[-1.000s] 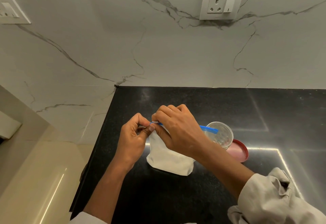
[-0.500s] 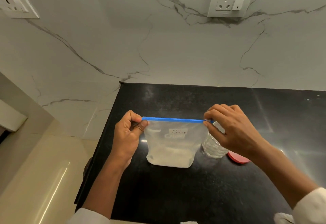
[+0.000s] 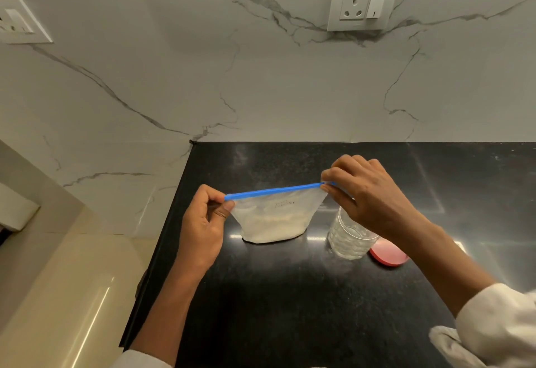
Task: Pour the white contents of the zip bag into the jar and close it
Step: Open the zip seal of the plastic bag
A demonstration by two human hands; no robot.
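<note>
Zip bag (image 3: pixel 274 219) standing on black counter (image 3: pixel 290 295), held at both top corners.

Half filled with white powder, bottom resting on the counter, blue zip strip (image 3: pixel 275 190) stretched tight and straight between the two hands, rising a little toward the right. Cannot tell if the zip is sealed or opened. Left hand (image 3: pixel 203 225) pinching the left end of the strip, thumb and forefinger closed on it, other fingers curled in. Right hand (image 3: pixel 368 193) pinching the right end, fingertips closed together on the corner. Just right of the bag, clear jar (image 3: pixel 348 240) upright, without lid, partly hidden under the right wrist. Pink lid (image 3: pixel 388 256) lying flat just beside the jar, further right. Behind, white marble wall with a socket (image 3: pixel 364 2).
</note>
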